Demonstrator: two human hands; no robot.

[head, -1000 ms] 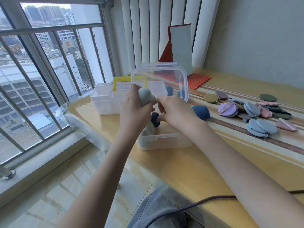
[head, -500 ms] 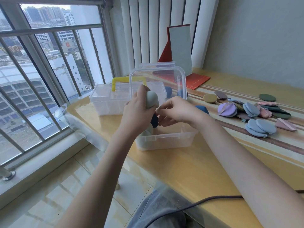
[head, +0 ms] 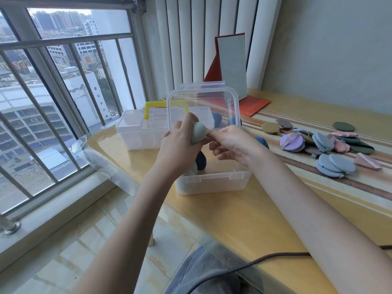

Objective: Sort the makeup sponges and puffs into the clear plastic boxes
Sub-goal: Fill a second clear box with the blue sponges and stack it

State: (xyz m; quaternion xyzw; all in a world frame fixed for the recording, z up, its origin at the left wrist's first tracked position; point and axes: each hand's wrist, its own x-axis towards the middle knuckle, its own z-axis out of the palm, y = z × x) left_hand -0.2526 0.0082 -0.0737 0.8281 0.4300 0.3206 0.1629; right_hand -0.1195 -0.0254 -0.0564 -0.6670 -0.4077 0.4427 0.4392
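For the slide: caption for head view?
Left hand holds grey-green sponge over open clear box; right hand touches it.
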